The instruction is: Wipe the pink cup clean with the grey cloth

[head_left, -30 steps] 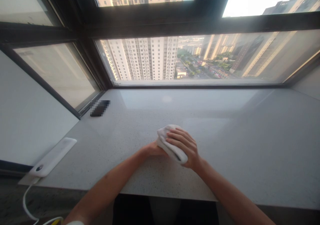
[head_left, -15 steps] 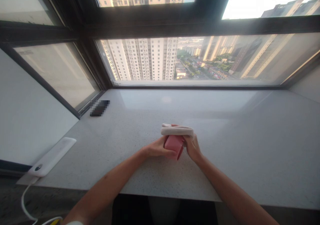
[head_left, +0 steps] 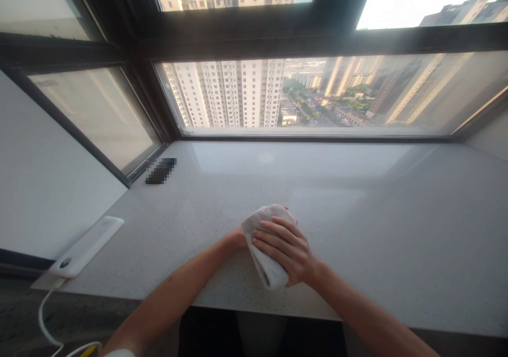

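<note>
A folded light-grey cloth is draped at a slant over what my left hand holds. My right hand lies over the cloth, fingers stretched across its upper face and pressing it down. Only the wrist of my left hand and a fingertip or so past the far edge show; the cloth hides the rest. A small pink box-like object, plainly seen in that hand half a second ago, is almost wholly covered now. Both hands are just above the near part of the speckled white sill.
On the left of the sill lies a white power strip, its white cable hanging off the front edge. A dark pixelated object rests by the left window corner. Dark window frames bound the sill at the back.
My right hand has swung the cloth from the far side of the pink object over its top, tilting the cloth's broad face towards me. The pink object has gone from sight beneath it.
</note>
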`<state>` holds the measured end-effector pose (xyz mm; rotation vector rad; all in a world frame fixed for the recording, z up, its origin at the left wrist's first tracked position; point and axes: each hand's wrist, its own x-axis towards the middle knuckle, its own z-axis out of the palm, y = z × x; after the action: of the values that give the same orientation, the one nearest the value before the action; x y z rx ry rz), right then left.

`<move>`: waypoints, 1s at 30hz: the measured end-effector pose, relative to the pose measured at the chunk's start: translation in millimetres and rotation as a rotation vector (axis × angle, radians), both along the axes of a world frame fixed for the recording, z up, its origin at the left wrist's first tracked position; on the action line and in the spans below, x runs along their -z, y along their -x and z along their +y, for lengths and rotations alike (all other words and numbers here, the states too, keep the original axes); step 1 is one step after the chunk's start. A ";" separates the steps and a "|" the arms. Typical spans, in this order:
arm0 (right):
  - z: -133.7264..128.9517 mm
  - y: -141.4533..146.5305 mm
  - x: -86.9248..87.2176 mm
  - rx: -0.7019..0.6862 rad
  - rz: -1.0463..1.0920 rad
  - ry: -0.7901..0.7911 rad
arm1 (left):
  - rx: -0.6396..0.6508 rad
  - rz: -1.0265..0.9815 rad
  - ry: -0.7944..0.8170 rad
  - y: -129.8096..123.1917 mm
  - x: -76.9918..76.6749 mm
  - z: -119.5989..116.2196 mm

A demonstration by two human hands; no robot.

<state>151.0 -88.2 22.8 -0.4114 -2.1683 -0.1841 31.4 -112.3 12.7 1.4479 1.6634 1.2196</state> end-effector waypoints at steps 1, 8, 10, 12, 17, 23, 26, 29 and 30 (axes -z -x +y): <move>1.6 -1.3 0.3 0.006 0.006 -0.002 | 0.001 0.003 -0.004 -7.1 -0.2 -1.5; 13.0 -10.0 0.8 0.071 0.192 0.115 | 0.312 -0.056 -0.055 -7.4 -12.0 39.4; 14.8 -9.4 2.3 0.092 0.265 0.174 | 0.509 -0.064 -0.016 13.6 -13.7 60.1; 17.3 -8.9 5.4 0.129 0.371 0.284 | 0.759 -0.081 0.072 36.4 -12.3 78.1; 23.7 -11.5 17.4 0.239 0.618 0.480 | 1.099 -0.306 0.169 62.3 0.1 94.1; 25.0 -16.9 27.7 0.322 0.751 0.791 | 1.121 -0.369 0.196 59.1 4.3 89.2; 31.6 -24.4 27.8 0.365 0.785 0.994 | 1.124 -0.385 0.207 60.7 4.2 90.2; 43.2 -33.7 25.9 0.383 0.746 1.136 | 1.146 -0.394 0.211 62.5 3.4 91.6; 47.5 -36.3 25.5 0.411 0.760 1.174 | 1.160 -0.402 0.210 62.9 2.8 91.7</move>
<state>187.3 -40.7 -2.7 -1.3200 -1.2076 0.9246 -31.6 -20.6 9.9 1.5072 0.4534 0.5613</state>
